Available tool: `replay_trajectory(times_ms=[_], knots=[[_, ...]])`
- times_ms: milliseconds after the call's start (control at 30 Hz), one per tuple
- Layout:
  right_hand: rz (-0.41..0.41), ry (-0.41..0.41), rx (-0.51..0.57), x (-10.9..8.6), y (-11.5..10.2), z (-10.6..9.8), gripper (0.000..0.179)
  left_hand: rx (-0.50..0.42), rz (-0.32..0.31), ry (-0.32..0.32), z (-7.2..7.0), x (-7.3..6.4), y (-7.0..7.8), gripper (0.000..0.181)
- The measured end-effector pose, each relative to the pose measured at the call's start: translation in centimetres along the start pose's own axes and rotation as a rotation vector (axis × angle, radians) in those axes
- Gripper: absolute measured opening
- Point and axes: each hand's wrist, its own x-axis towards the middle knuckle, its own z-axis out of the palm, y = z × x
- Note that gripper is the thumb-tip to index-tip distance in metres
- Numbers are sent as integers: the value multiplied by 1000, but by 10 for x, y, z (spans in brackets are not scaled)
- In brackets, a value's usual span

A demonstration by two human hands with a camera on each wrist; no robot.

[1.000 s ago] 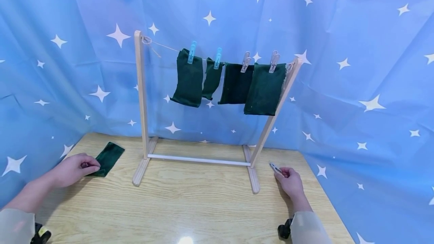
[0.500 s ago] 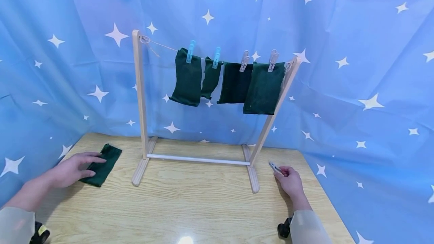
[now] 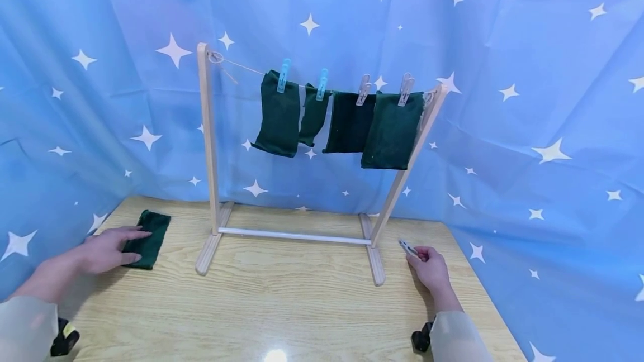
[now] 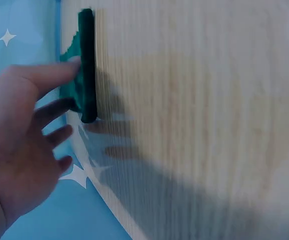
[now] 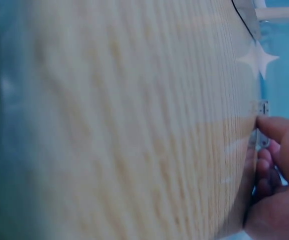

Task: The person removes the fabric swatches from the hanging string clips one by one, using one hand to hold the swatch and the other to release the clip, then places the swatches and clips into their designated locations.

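On the left of the table a small dark green cloth (image 3: 150,239) lies flat, its near edge rolled into a straight ridge in the left wrist view. My left hand (image 3: 108,249) touches it from the left, with thumb and fingers spread apart. Over on the right, my right hand (image 3: 430,274) pinches a pale, see-through clothespin (image 3: 408,248) between thumb and fingers, close over the table. In the right wrist view, part of this clothespin (image 5: 263,108) sticks out past the thumb tip.
A wooden drying rack (image 3: 207,138) stands at the middle back of the table (image 3: 282,300). Several green cloths (image 3: 392,133) hang from its string, held by two blue clothespins (image 3: 284,76) and two clear ones (image 3: 364,90). A blue star-patterned curtain (image 3: 503,144) surrounds the table.
The green cloth has shifted left and turned straighter under my left hand, whose fingers have gone from pinching its near edge to spread. My right hand stays put with the clothespin.
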Motion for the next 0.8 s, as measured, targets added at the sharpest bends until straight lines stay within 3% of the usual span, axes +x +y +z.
replay_trajectory(times_ms=[167, 333, 433, 600, 667, 800], knots=[[-6, -3, -4, 1, -1, -1, 49, 35, 13, 141, -1, 21, -3, 36], [2, -3, -6, 1, -1, -1, 49, 33, 32, 209, -3, 49, -4, 34], [4, -1, -5, 0, 0, 0, 49, 84, 0, 205, -1, 59, -3, 37], [14, -12, -2, 0, 1, 2, 49, 108, -113, 107, 6, 63, -1, 39], [15, -18, -1, 0, 2, 2, 49, 80, -128, 118, 8, 64, -2, 34], [5, -12, -6, -1, 0, 0, 48, 37, -98, 198, 11, 64, -5, 18]])
